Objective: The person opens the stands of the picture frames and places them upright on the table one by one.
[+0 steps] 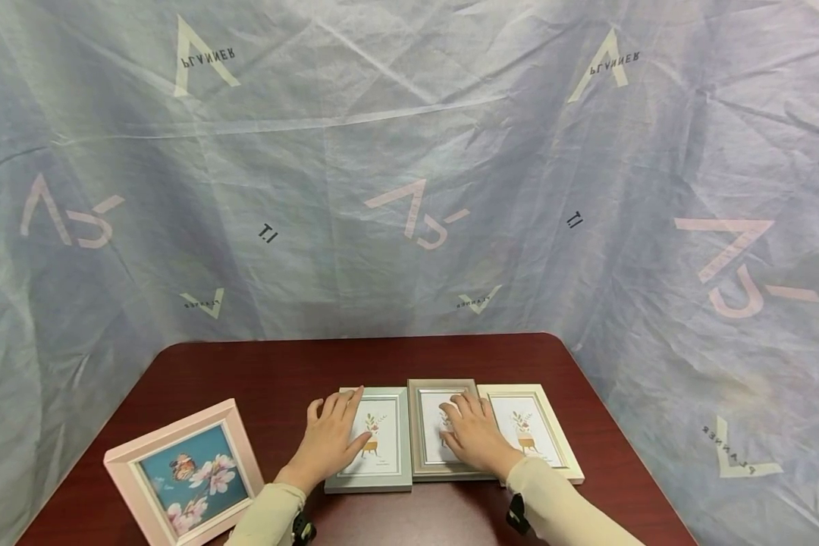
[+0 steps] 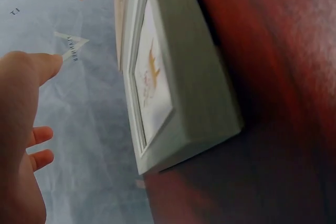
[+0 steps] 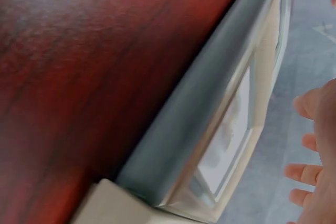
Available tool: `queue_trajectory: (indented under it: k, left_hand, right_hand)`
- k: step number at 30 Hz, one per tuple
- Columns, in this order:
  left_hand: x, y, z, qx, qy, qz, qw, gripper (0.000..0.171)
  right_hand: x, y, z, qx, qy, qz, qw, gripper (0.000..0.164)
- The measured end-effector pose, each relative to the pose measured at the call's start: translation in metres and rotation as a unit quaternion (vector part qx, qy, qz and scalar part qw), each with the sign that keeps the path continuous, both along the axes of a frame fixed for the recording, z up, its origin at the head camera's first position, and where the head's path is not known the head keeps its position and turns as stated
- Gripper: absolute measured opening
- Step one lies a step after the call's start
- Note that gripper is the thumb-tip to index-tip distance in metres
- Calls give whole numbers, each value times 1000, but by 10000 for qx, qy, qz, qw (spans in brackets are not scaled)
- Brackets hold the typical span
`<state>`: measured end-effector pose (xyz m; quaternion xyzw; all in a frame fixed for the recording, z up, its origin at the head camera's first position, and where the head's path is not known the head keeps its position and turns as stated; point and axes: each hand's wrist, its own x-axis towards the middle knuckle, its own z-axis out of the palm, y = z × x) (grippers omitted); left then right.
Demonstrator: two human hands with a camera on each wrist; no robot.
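My left hand (image 1: 329, 438) hovers with spread fingers over a grey-green picture frame (image 1: 403, 440) that lies flat on the table. In the left wrist view, a gap shows between that hand (image 2: 21, 135) and the frame's edge (image 2: 210, 87). To its right, my right hand (image 1: 478, 440) hangs over a taupe picture frame (image 1: 418, 440), fingers loosely bent and holding nothing. A gap also separates the hand (image 3: 323, 150) from that frame (image 3: 199, 93) in the right wrist view. A cream picture frame (image 1: 539, 425) lies at the right end, beside the taupe one. All three show potted-plant prints.
A pink picture frame (image 1: 243, 447) with a butterfly-and-blossom picture stands tilted at the left. The dark red table (image 1: 280, 371) has rounded far corners. A grey printed cloth (image 1: 341, 303) hangs behind it and along both sides.
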<state>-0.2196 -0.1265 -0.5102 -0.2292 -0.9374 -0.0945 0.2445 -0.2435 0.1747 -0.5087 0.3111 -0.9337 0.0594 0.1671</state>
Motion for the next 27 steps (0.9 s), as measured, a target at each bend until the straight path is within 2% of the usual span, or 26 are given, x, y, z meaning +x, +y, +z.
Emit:
queue_trajectory:
  k: [7,14,21,27]
  left_hand:
    - [-2,4,-6,-85,19,-69,9999,75]
    - [-4,6,-5,-38,16,-88,10000,75]
    - [-11,6,0,37,-490,84,9988,78]
    - [-21,7,7,51,-840,205,9962,78]
  right_hand:
    - [2,3,-4,-298,-11,-9,9996,37]
    - [2,2,-4,-335,72,30,9994,39]
    - [-5,-3,-3,-336,498,122,9981,42]
    - [-16,-11,1,-353,214,49,9991,43]
